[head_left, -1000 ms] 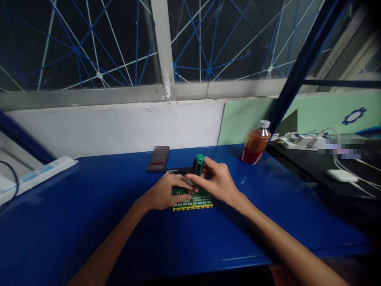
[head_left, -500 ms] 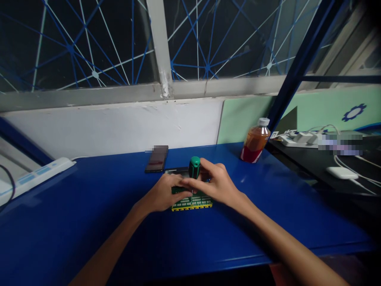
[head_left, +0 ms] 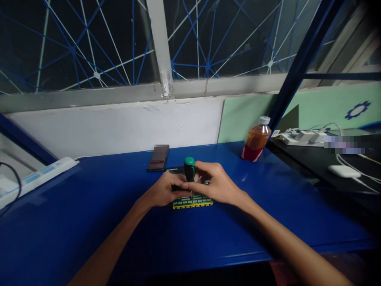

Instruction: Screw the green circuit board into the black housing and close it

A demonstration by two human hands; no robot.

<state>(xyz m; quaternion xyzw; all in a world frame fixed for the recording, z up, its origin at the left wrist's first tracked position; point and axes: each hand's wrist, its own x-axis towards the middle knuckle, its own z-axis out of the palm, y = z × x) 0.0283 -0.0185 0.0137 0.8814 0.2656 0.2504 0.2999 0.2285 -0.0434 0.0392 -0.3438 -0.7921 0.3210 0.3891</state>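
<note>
A screwdriver with a green and black handle stands nearly upright, its thin shaft pointing down at a green board. My right hand is closed around the handle, thumb in front. My left hand is closed too, with thumb and fingers reaching to the shaft just under the handle. Whether these fingers pinch the shaft or something behind it is hidden. The green board has rows of small pale rectangles and a yellow toothed front edge. It lies on the table under both hands, which cover much of it.
On the blue table, a phone lies behind my left hand. A drink bottle stands at the back right. A white power strip lies at the left. Chargers and cables lie on a black surface at the right.
The screwdriver's handle has tipped a little to the left, and the fingers of my right hand have shifted with it. The left hand stays nearly in place.
</note>
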